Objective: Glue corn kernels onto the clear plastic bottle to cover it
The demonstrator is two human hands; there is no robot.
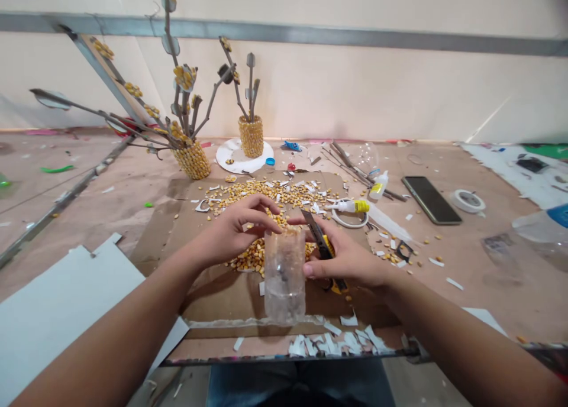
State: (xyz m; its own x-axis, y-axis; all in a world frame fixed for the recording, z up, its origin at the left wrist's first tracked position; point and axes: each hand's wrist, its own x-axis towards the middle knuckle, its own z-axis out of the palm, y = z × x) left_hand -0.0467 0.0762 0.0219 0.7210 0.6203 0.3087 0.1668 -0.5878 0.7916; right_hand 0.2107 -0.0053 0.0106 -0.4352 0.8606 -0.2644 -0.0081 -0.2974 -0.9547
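A clear plastic cup-like piece (284, 300), which looks like a cut bottle section, stands upright before me. My right hand (341, 259) grips a yellow and black utility knife (320, 235), its tip pointing up and left. The right thumb and fingers also rest against the side of the plastic piece. My left hand (239, 226) hovers at the rim with fingers stretched and slightly curved; whether they touch it I cannot tell. Loose corn kernels (248, 256) lie heaped behind the piece on brown cardboard (208, 306).
Two kernel-covered pots, a larger one (193, 161) and a smaller one (251, 138), hold branches at the back. Glue bottles (355, 206), a phone (431, 200) and a tape roll (468, 201) lie right. Paper scraps (337, 343) line the front edge; white card (66, 312) lies left.
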